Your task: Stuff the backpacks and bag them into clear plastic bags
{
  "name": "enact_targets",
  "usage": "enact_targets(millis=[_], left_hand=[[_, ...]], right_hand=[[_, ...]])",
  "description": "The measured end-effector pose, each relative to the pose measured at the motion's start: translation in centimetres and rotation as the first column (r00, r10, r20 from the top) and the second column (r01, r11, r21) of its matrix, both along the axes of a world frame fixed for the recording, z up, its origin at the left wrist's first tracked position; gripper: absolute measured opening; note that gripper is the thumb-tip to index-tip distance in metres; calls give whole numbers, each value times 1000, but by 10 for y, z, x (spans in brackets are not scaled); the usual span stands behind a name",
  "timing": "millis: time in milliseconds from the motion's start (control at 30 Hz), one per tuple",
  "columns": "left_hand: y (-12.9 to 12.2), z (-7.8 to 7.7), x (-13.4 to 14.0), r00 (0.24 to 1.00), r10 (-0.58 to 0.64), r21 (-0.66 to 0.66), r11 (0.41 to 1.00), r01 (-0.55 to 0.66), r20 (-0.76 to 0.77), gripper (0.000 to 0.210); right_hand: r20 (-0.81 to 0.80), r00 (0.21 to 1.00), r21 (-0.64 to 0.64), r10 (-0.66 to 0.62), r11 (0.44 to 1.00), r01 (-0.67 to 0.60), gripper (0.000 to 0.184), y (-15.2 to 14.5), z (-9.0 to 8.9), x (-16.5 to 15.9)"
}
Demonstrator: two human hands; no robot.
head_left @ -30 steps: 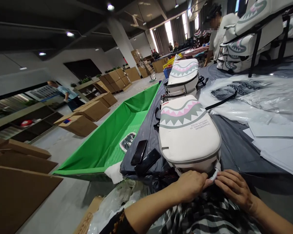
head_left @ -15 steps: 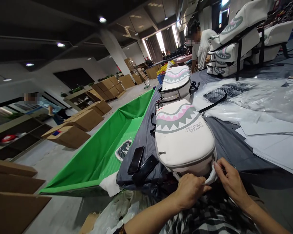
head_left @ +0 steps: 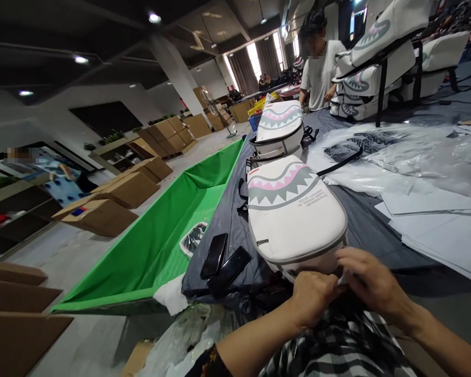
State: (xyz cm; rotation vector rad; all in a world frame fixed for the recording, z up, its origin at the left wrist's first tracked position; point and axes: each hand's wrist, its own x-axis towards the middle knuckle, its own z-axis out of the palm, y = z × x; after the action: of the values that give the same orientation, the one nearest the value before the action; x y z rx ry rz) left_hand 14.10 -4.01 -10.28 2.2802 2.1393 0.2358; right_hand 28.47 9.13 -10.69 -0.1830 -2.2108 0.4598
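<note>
A white backpack (head_left: 298,220) with a grey and pink shark-teeth print lies on the dark-covered table, its near end facing me. At that end my left hand (head_left: 313,293) is closed in a fist around a soft white piece (head_left: 342,279), cloth or thin wrapping, I cannot tell which. My right hand (head_left: 371,280), slightly blurred, pinches the same piece close beside the left, its fingers touching the bag's lower right corner. Most of the white piece is hidden by my hands. Behind lies another similar backpack (head_left: 279,123).
Two dark phones (head_left: 214,256) lie left of the bag. A green-lined bin (head_left: 141,262) flanks the table. Plastic bags (head_left: 361,149) and white sheets (head_left: 435,225) cover the right side. More backpacks (head_left: 371,84) are stacked beyond, near a standing co-worker (head_left: 322,68).
My right hand has turned over and drawn closer to my left, and less of the white piece shows. The co-worker has straightened up. The view has shifted slightly.
</note>
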Motion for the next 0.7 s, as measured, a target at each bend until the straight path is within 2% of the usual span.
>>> enact_targets(millis=[33,67,133,233,333,433,533,600,700], left_hand=[[-4,-3,-5,998,-63,99,993,66,-28,31],[-9,-6,-13,990,-119,194,972,131,-75,30],[-23,-8,-34,966,-184,350,906,239,-183,24],[-53,-12,-71,942,-189,504,806,310,-277,20],[-82,-23,-92,944,-115,585,760,284,-309,24],[-102,-33,-90,951,-50,610,757,235,-305,18],[-99,-28,-78,963,-91,611,757,233,-255,22],[-83,-20,-72,960,-161,510,820,259,-229,29],[-53,-13,-76,948,-236,270,918,290,-216,32]], right_hand=[[63,992,153,112,981,-120,20,0,3,-1],[126,977,256,171,946,-199,23,0,4,-2],[182,967,362,180,902,-236,28,2,2,-7],[203,952,372,228,882,-290,22,11,-4,-12],[205,932,320,299,879,-353,20,21,-5,-12],[198,919,289,340,876,-386,18,28,-1,-10],[196,916,283,350,874,-394,17,30,5,-8],[194,919,285,342,877,-387,17,30,6,-8],[202,919,258,340,886,-385,15,31,4,-7]])
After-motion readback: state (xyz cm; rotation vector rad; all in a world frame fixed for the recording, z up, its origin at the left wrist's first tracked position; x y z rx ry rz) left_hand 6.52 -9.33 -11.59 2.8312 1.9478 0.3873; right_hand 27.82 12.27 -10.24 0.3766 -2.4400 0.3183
